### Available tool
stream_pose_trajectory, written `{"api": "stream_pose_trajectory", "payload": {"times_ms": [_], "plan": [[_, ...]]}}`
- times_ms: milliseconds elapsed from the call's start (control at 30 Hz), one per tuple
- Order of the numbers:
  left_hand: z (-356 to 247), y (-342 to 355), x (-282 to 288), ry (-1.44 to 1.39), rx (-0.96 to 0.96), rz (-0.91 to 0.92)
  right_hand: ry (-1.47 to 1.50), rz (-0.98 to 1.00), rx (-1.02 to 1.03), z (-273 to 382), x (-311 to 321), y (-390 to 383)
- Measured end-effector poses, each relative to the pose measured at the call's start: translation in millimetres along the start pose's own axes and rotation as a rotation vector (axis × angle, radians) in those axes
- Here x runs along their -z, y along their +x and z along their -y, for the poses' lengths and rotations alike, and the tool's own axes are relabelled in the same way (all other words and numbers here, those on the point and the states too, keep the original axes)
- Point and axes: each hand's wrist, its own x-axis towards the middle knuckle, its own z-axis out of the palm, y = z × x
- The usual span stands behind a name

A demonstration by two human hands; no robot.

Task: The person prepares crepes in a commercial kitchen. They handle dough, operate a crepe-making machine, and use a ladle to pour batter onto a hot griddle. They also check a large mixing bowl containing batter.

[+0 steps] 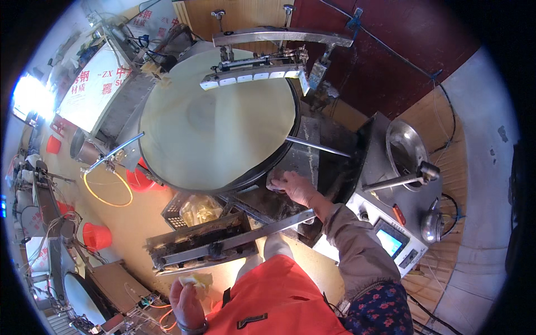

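Note:
A large round griddle (144,156) carries a thin pale, even layer (245,128). Just outside its lower-right rim, my right hand (296,187) grips a small greyish pad (275,180), partly hidden by my fingers, over a dark metal surface. At the bottom, beside my red apron (268,301), my left hand (188,306) holds a crumpled pale-yellow scrap (200,280). A long metal trough with a bar (201,254) lies between my hands and the griddle.
A multi-headed metal arm (251,75) spans the griddle's back. Rods (318,146) reach its sides. A black crate (171,207) holds pale scraps. A control panel (391,241), steel bowl (406,137) and kettle (431,220) stand right. Red buckets (97,235) and more machinery stand left.

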Motion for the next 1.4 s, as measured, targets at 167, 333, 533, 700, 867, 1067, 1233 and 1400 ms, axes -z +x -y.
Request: {"api": "stream_pose_trajectory", "payload": {"times_ms": [167, 333, 533, 700, 867, 1067, 1233, 1400], "plan": [[16.4, 10.2, -11.5, -0.027, 0.033, -0.05, 0.45, -0.195, -0.09, -25.3, -35.3, 21.6], [25.1, 18.3, -30.7, 0.005, 0.12, 0.004, 0.45, -0.295, -0.683, -90.3, -31.8, 18.0], [19.2, 24.8, -54.4, -0.04, 0.169, 0.119, -0.051, -0.082, -0.964, -48.5, -8.9, -57.7], [15.3, 32.0, -65.4, -0.061, 0.103, 0.222, -0.138, -0.361, -0.793, -23.8, 58.4, -43.9], [11.4, 29.0, -75.2, -0.028, 0.105, 0.19, -0.13, -0.53, -0.6, -63.3, 100.9, -0.5], [16.8, 29.2, -72.2, -0.023, 0.136, 0.046, 0.284, 0.028, -0.556, -161.1, 84.0, 66.5], [35.8, 32.3, -66.8, -0.043, 0.101, -0.117, 0.117, 0.028, -0.145, -193.2, 53.9, 96.6], [44.1, 32.9, -72.7, 0.047, 0.088, -0.162, 0.071, -0.355, -0.543, -246.6, 61.1, 141.5]]}}
